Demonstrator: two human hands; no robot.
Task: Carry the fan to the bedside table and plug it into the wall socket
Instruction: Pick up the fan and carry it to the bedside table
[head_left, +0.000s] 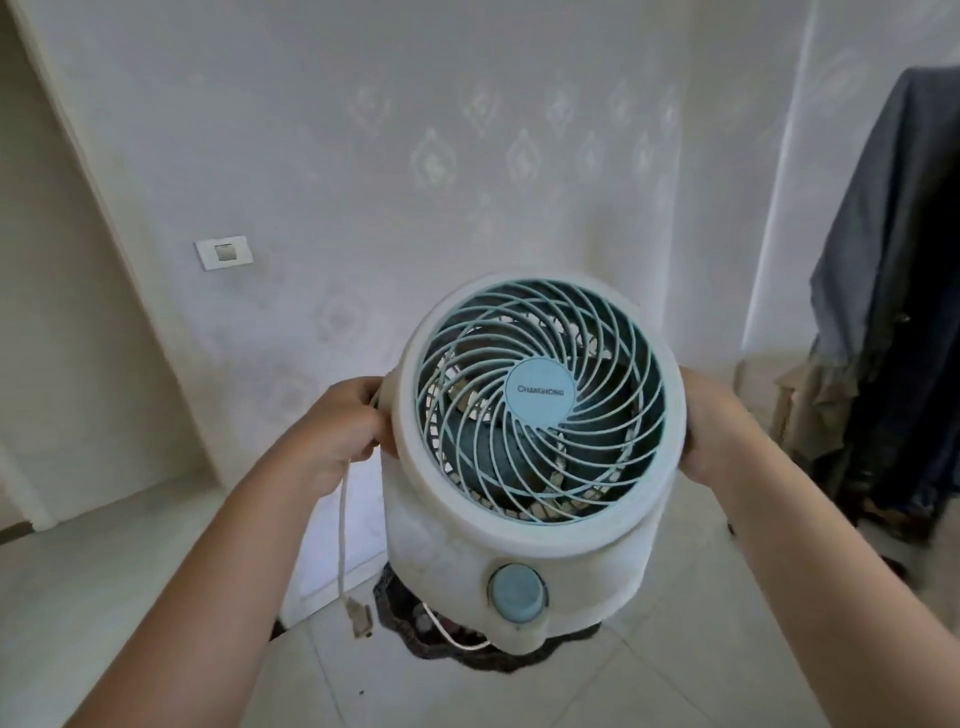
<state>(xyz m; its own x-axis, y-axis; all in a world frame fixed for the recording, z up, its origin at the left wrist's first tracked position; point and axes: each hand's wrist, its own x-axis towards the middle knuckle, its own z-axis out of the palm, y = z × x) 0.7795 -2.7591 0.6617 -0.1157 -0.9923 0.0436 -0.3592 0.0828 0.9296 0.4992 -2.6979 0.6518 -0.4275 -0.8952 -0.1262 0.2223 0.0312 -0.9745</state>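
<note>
Both forearms reach in from the bottom edge of the head view, and between them I see the fan (530, 457) held up off the floor at about the centre of the frame. My left hand (337, 431) sits at 9 o'clock on the fan's round white housing, fingers curled tight against its side and also closed over the power cord (342, 525). That cord drops straight down from the fist, and its plug (359, 618) dangles free at about 7 o'clock from the fan, touching nothing. My right hand (698, 421) presses flat against the housing at 3 o'clock; its fingers wrap behind the rim, so I cannot tell how far they curl.

Tilted back toward me, the fan shows its pale blue spiral grille (540, 400), with a round badge at the hub. A pale blue knob (518, 592) sits on the white base at 6 o'clock from the grille. Under the base, a loop of white cord crosses a dark patterned thing on the tiled floor (675, 665) that I cannot make out.

At 10 o'clock from the fan, well apart from it, a white wall plate (224, 253) is set into the patterned wallpaper. At 3 o'clock, by the frame's right edge, dark clothes (893, 291) hang down.
</note>
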